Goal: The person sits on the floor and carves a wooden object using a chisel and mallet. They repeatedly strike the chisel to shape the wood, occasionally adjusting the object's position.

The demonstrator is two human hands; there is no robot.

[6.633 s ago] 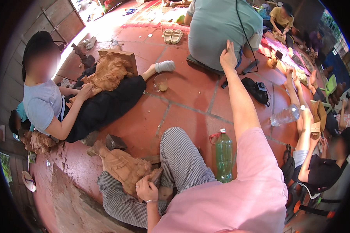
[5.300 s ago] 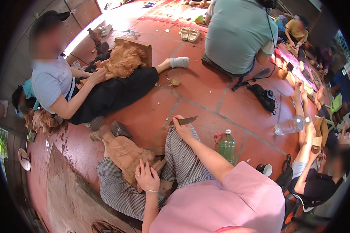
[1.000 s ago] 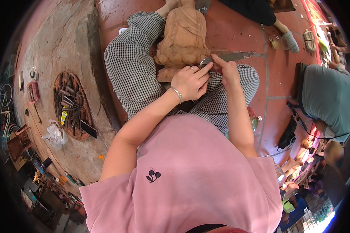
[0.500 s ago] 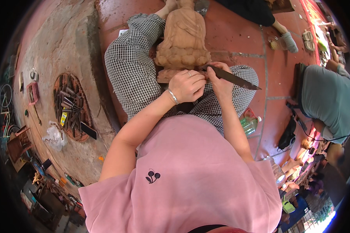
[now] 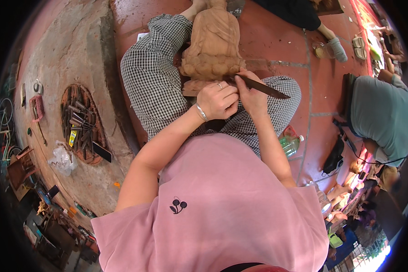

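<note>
Pinching a dark blade (image 5: 269,89), right hand (image 5: 252,97) beside left hand (image 5: 217,99) of unclear grip, basket (image 5: 87,158) of tools (image 5: 80,120) apart

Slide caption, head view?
Right grip holds a dark blade beside a carved figure, left grip near its base.

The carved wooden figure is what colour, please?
The figure is light brown, clearest in the head view.

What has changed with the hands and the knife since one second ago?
The right hand moved toward the pink shirt, and the knife it holds swung its pointed end lower in the picture. The left hand curled in. The brown statue stayed in place.
</note>
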